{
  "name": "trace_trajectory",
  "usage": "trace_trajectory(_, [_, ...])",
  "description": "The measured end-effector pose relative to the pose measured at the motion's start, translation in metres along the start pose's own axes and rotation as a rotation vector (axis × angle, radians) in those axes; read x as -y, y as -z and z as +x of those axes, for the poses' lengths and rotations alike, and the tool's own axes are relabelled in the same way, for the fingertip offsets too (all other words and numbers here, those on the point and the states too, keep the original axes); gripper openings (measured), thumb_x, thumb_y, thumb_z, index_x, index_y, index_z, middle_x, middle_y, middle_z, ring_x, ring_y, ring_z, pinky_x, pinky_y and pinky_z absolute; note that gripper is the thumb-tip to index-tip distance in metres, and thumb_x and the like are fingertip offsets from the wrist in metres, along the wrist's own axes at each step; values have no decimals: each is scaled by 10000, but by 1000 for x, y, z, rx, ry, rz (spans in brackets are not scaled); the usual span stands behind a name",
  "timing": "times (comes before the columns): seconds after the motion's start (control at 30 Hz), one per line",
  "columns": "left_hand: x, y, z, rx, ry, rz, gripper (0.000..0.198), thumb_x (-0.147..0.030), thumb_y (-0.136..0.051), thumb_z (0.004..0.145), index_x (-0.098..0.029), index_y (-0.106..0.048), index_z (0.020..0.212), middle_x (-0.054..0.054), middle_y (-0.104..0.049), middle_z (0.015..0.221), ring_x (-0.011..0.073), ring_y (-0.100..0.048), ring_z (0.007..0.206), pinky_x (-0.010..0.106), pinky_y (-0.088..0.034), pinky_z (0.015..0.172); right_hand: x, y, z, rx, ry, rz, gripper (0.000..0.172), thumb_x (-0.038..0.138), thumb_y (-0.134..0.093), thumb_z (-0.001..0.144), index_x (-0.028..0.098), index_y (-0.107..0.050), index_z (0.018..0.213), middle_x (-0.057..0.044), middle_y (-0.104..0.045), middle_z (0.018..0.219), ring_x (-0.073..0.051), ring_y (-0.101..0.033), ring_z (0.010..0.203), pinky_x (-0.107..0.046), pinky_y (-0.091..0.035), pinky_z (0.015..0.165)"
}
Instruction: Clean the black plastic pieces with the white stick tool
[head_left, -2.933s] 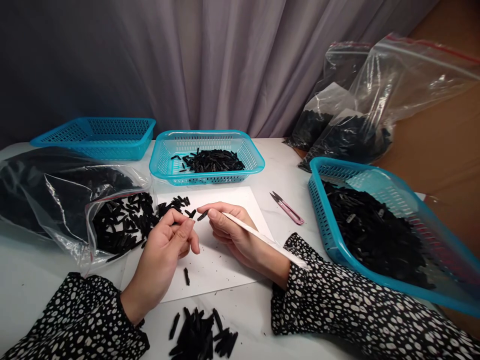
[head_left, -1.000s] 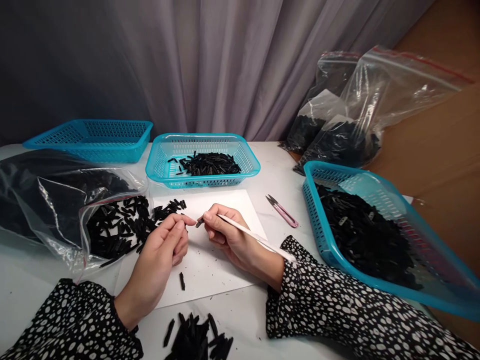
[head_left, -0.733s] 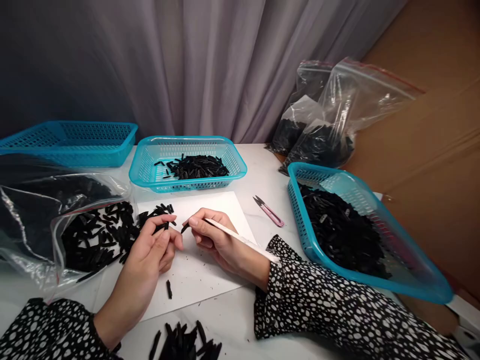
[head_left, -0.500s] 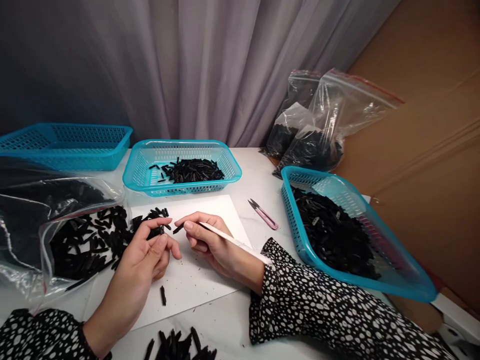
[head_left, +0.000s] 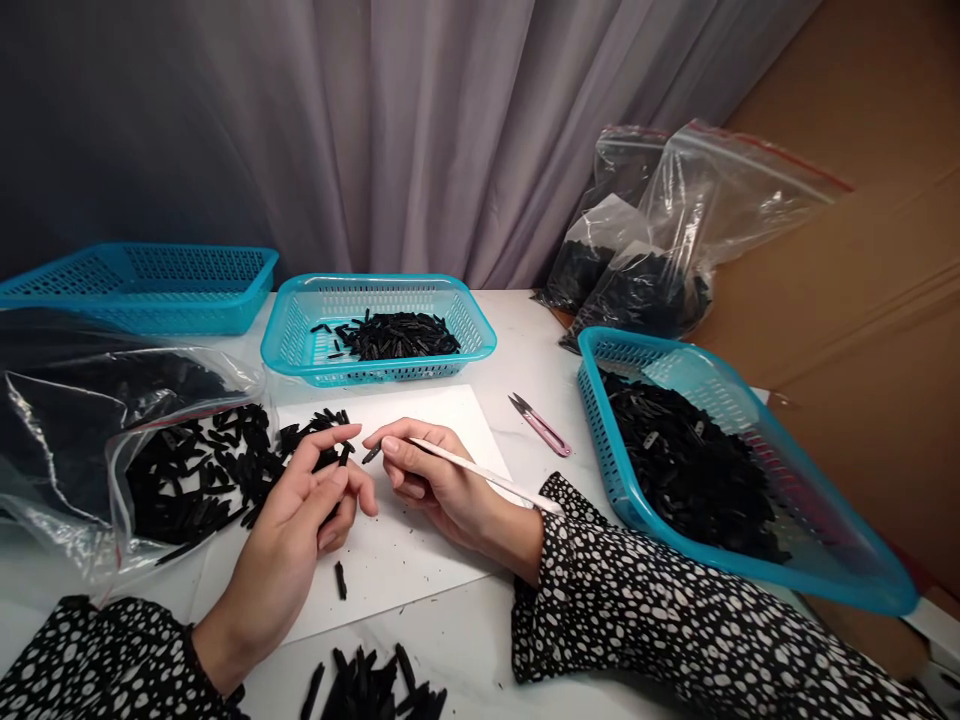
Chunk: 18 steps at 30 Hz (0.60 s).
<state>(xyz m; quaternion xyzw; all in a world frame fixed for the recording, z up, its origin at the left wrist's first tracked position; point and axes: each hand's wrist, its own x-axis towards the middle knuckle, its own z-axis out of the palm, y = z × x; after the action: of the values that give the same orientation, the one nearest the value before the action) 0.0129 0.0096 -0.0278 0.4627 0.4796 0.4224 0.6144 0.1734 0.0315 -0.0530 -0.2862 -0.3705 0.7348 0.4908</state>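
Observation:
My right hand [head_left: 431,480] grips a thin white stick-like tool [head_left: 487,475] like a pen, its dark tip by my left fingertips. My left hand [head_left: 311,505] is curled, pinching a small black piece [head_left: 343,455] between thumb and fingers. Both hands hover over a white paper sheet [head_left: 405,555]. One loose black piece [head_left: 340,580] lies on the sheet below my left hand.
An open plastic bag [head_left: 127,440] spills black pieces at left. Teal baskets: an empty one [head_left: 142,285] far left, one [head_left: 375,325] with some pieces, a full one [head_left: 720,460] at right. Pink snips [head_left: 540,425], bags [head_left: 660,240], a pile [head_left: 375,685] near me.
The view swung right and partly back. My hands stay together over the sheet; the left fingers turned the small piece while the tool tip stayed at it.

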Motion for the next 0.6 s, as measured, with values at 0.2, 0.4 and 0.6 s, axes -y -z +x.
trace_trajectory(0.2, [1, 2, -2, 53, 17, 5, 441, -398, -546, 949, -262, -442, 1355, -54, -596, 619, 107, -246, 496, 246, -204, 475, 0, -3, 0, -37, -30, 8, 331, 492, -653, 848, 189, -566, 748, 26, -583, 617, -70, -323, 439, -217, -120, 389])
trace_trajectory(0.4, [3, 2, -2, 90, 12, 76, 457, -418, -517, 954, -266, -403, 1370, -74, -562, 568, 121, -247, 483, 261, -193, 482, 1, -5, -2, 23, -39, -114, 381, 502, -779, 791, 168, -599, 755, 48, -532, 601, -62, -285, 473, -242, -158, 443])
trace_trajectory(0.6, [3, 4, -5, 89, -14, 200, 458, -418, -478, 972, -280, -389, 1399, -75, -544, 571, 152, -351, 536, 289, -274, 551, -1, -2, -2, 44, -40, -106, 336, 444, -809, 774, 165, -623, 768, 54, -525, 591, -62, -267, 478, -257, -150, 455])
